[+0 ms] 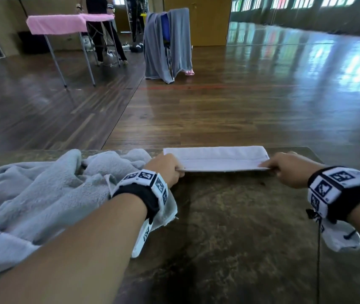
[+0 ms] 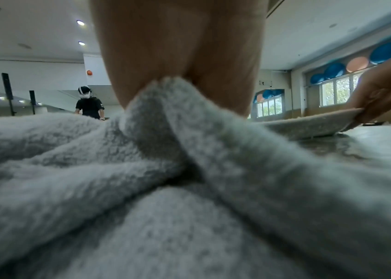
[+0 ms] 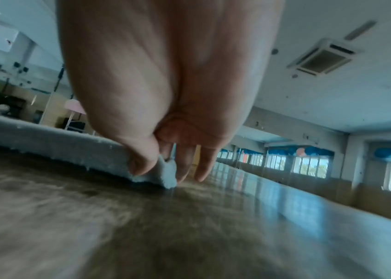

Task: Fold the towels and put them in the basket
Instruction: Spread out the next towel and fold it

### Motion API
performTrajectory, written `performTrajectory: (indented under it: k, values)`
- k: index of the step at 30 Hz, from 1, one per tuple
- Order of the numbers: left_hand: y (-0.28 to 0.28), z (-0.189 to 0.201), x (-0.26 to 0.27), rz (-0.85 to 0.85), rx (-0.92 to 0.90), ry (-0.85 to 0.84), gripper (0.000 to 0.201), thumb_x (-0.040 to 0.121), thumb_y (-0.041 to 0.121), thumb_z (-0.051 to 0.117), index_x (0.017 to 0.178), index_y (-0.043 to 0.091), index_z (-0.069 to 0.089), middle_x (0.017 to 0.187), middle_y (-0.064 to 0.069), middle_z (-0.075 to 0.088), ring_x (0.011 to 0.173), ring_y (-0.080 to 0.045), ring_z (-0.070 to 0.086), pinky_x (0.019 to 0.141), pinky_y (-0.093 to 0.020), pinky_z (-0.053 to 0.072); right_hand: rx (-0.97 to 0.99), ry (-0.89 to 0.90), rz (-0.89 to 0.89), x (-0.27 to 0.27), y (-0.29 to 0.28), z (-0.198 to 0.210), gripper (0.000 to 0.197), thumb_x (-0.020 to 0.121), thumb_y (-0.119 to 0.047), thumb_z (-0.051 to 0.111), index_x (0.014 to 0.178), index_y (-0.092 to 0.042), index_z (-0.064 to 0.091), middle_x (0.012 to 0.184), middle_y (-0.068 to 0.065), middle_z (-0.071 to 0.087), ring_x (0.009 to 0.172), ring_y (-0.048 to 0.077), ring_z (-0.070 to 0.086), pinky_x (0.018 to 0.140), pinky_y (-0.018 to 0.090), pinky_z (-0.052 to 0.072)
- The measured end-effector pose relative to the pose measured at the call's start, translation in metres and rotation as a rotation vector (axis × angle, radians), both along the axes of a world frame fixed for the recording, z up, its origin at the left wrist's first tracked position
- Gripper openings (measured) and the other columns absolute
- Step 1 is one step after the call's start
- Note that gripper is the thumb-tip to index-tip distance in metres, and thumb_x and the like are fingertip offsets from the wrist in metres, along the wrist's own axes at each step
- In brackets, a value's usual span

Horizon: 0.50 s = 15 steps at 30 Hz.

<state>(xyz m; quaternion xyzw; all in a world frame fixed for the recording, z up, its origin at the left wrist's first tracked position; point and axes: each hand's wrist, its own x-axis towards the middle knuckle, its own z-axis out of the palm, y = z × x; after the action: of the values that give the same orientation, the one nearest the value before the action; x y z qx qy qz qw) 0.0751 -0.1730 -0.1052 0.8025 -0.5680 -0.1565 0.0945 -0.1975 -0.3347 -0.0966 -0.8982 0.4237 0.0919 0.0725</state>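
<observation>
A white towel (image 1: 216, 160), folded into a long strip, lies across the far edge of the dark table (image 1: 229, 227). My left hand (image 1: 167, 170) pinches its near left corner and my right hand (image 1: 288, 168) pinches its near right corner. In the right wrist view my thumb (image 3: 142, 160) and fingers clamp the towel corner (image 3: 165, 175) just above the tabletop. A rumpled grey towel (image 1: 38, 194) is heaped at the left under my left forearm; it fills the left wrist view (image 2: 142, 188), where the strip towel (image 2: 309, 122) shows at the right. No basket is in view.
Beyond the table's far edge lies shiny wooden floor (image 1: 240, 106). A chair draped in a grey towel (image 1: 168, 42) stands ahead, and a pink-covered table (image 1: 65, 24) at the far left with a person behind it. The near table surface between my arms is bare.
</observation>
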Motion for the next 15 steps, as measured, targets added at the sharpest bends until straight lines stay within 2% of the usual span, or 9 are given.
performTrajectory:
  k: [2,3,5,8,10,13,15]
  values:
    - [0.003,-0.002,-0.001,-0.019,0.018,-0.036,0.019,0.095,0.017,0.058,0.083,0.017,0.073,0.088,-0.008,0.069,0.092,-0.029,0.062,0.09,-0.039,0.047,0.002,-0.014,-0.041,-0.004,0.007,-0.008,0.051,0.096,-0.002,0.047,0.142,-0.023,0.058,0.149,0.005,0.053,0.138,0.028,0.046,0.11,0.028,0.031]
    - [0.006,-0.003,-0.002,-0.033,0.036,-0.057,0.021,0.095,0.018,0.057,0.079,0.02,0.07,0.086,-0.007,0.067,0.093,-0.03,0.061,0.092,-0.04,0.045,0.003,-0.021,-0.059,-0.006,0.011,-0.012,0.053,0.098,-0.005,0.047,0.146,-0.025,0.052,0.154,0.006,0.047,0.141,0.029,0.042,0.111,0.027,0.028]
    - [0.01,-0.003,-0.006,-0.061,0.06,-0.11,0.02,0.095,0.022,0.057,0.077,0.022,0.066,0.087,-0.006,0.064,0.096,-0.03,0.058,0.092,-0.041,0.047,0.003,-0.035,-0.095,-0.011,0.02,-0.017,0.053,0.1,-0.008,0.045,0.15,-0.027,0.046,0.157,0.007,0.043,0.142,0.031,0.039,0.113,0.03,0.028]
    - [0.025,-0.01,-0.008,-0.067,0.076,-0.154,0.015,0.096,0.029,0.055,0.09,0.016,0.061,0.1,-0.006,0.062,0.103,-0.032,0.055,0.091,-0.043,0.049,0.011,-0.05,-0.107,-0.016,0.036,-0.023,0.058,0.098,-0.005,0.043,0.152,-0.027,0.042,0.162,0.001,0.034,0.146,0.029,0.034,0.118,0.035,0.028]
    - [0.033,-0.013,-0.008,-0.082,0.059,-0.159,0.016,0.096,0.028,0.054,0.1,0.016,0.063,0.108,-0.004,0.063,0.106,-0.032,0.055,0.095,-0.042,0.047,0.031,-0.068,-0.145,-0.02,0.046,-0.025,0.059,0.097,-0.003,0.043,0.152,-0.026,0.043,0.163,0.001,0.034,0.146,0.031,0.034,0.118,0.039,0.03]
    - [0.044,-0.014,-0.008,-0.071,0.042,-0.144,0.022,0.096,0.027,0.054,0.113,0.021,0.067,0.118,-0.004,0.065,0.117,-0.031,0.053,0.101,-0.042,0.043,0.038,-0.053,-0.178,-0.024,0.063,-0.029,0.053,0.095,-0.006,0.044,0.144,-0.024,0.048,0.152,0.007,0.045,0.134,0.038,0.044,0.111,0.044,0.039]
    - [0.052,-0.011,-0.009,-0.074,0.072,-0.146,0.022,0.095,0.028,0.055,0.112,0.023,0.069,0.118,-0.006,0.064,0.119,-0.033,0.051,0.101,-0.043,0.044,0.061,-0.065,-0.203,-0.026,0.076,-0.028,0.053,0.093,-0.005,0.043,0.142,-0.025,0.049,0.148,0.007,0.047,0.13,0.038,0.046,0.108,0.043,0.042]
